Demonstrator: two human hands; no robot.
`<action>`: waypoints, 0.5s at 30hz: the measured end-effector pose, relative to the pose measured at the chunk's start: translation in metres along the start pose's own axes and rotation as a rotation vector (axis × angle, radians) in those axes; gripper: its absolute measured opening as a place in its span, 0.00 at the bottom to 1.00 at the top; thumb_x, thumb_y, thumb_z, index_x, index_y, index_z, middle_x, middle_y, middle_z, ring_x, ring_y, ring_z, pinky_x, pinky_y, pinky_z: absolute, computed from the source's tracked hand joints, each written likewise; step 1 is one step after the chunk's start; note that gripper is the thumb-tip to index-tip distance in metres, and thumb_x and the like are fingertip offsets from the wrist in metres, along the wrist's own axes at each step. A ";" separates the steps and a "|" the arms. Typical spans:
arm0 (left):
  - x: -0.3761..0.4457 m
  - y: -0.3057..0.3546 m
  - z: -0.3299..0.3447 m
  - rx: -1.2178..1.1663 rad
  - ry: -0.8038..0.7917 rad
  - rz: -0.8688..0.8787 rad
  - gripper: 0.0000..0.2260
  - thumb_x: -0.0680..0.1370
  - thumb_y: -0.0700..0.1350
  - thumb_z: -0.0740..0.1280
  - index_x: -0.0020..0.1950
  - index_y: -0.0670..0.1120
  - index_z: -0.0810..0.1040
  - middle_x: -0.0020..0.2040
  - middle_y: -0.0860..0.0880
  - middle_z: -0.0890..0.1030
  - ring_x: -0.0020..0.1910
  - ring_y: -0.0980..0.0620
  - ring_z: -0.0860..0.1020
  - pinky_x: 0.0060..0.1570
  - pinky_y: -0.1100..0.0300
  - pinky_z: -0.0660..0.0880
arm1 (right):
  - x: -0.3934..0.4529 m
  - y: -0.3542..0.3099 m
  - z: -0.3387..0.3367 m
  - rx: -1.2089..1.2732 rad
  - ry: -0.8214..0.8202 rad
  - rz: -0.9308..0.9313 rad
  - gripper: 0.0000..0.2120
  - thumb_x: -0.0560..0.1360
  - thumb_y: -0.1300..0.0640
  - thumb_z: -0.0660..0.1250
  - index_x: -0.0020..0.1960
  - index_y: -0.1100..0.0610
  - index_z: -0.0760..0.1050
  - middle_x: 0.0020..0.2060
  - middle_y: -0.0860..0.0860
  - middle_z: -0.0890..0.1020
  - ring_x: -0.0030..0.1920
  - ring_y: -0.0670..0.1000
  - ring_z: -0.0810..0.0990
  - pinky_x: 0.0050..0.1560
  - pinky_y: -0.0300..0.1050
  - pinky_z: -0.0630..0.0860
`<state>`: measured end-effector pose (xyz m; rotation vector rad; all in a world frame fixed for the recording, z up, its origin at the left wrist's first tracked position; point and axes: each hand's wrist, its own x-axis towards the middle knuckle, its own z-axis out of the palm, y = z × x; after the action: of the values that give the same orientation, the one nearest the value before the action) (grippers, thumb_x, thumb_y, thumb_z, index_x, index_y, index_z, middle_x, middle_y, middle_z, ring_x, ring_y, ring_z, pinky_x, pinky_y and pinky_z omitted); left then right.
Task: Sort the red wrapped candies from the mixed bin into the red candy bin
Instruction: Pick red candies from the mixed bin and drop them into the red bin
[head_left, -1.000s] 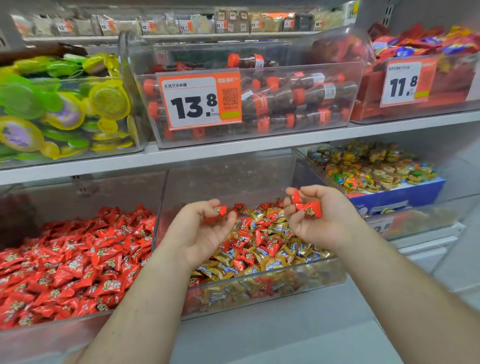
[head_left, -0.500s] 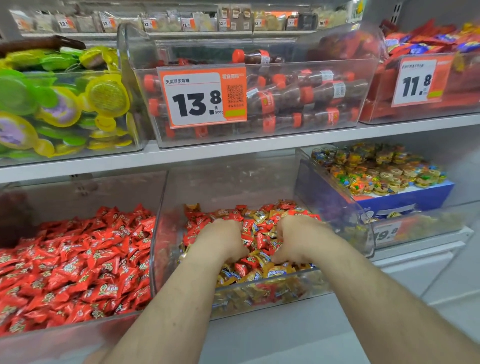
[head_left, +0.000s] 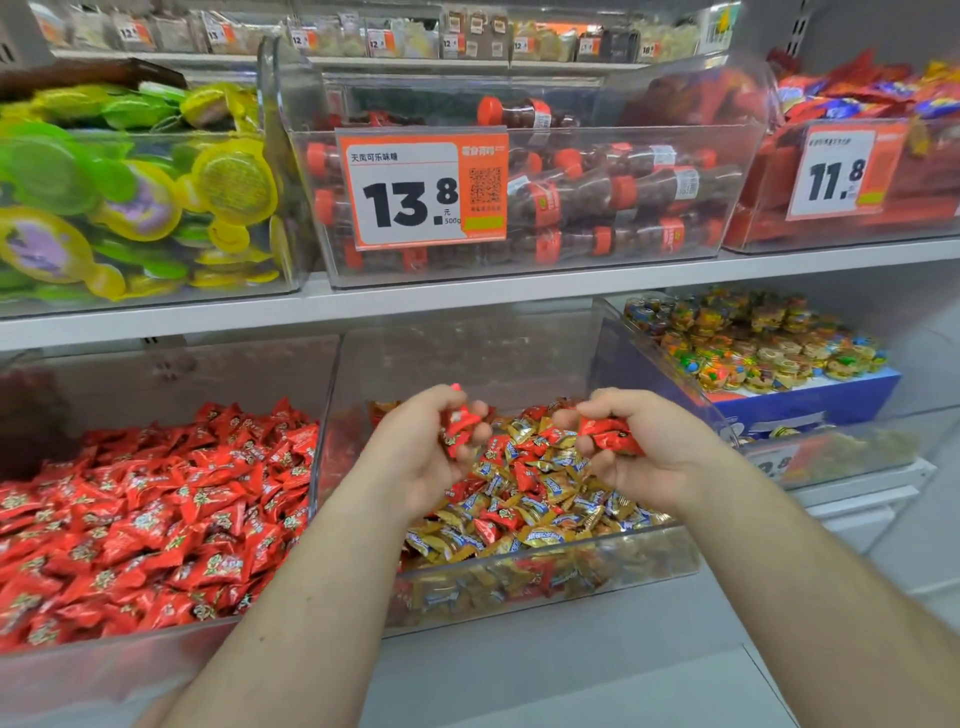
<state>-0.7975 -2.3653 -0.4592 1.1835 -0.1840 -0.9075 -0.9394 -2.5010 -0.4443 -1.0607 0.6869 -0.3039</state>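
Holding: left hand (head_left: 415, 457) fingers curl round red candies (head_left: 460, 431)
Right hand (head_left: 644, 452): grips red candies too
Below: mixed bin (head_left: 545, 577)

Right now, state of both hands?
Left hand: closed on red wrapped candies, above the mixed bin.
Right hand: closed on more red candies, above the same bin.

Two hands, the left hand (head_left: 415, 457) and the right hand (head_left: 644, 452), each hold red wrapped candies (head_left: 460, 431). Six clear bins are in view across two shelves, three on each. Two large price tags (head_left: 423, 189) show, plus a third partly hidden.
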 end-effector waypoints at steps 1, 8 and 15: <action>-0.006 0.003 0.000 -0.164 -0.019 -0.059 0.03 0.79 0.39 0.61 0.49 0.42 0.74 0.40 0.47 0.81 0.32 0.52 0.79 0.20 0.67 0.68 | 0.002 0.001 0.001 -0.020 0.001 -0.009 0.04 0.77 0.67 0.63 0.47 0.60 0.73 0.39 0.56 0.82 0.27 0.47 0.74 0.20 0.34 0.67; -0.012 -0.011 -0.001 0.555 0.044 0.118 0.09 0.80 0.35 0.59 0.56 0.46 0.75 0.40 0.48 0.83 0.30 0.55 0.77 0.27 0.62 0.71 | 0.021 0.016 0.018 -0.651 0.086 -0.220 0.03 0.76 0.58 0.70 0.50 0.55 0.80 0.30 0.51 0.76 0.26 0.48 0.73 0.24 0.39 0.63; -0.009 -0.028 0.012 1.730 0.038 0.187 0.23 0.70 0.65 0.70 0.38 0.44 0.75 0.34 0.50 0.77 0.35 0.50 0.77 0.34 0.57 0.71 | 0.018 0.014 0.012 -0.682 0.145 -0.287 0.08 0.75 0.50 0.71 0.46 0.55 0.82 0.30 0.48 0.77 0.28 0.47 0.74 0.27 0.41 0.68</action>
<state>-0.8243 -2.3701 -0.4752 2.6696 -1.1812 -0.3940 -0.9195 -2.4954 -0.4595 -1.8092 0.7902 -0.4093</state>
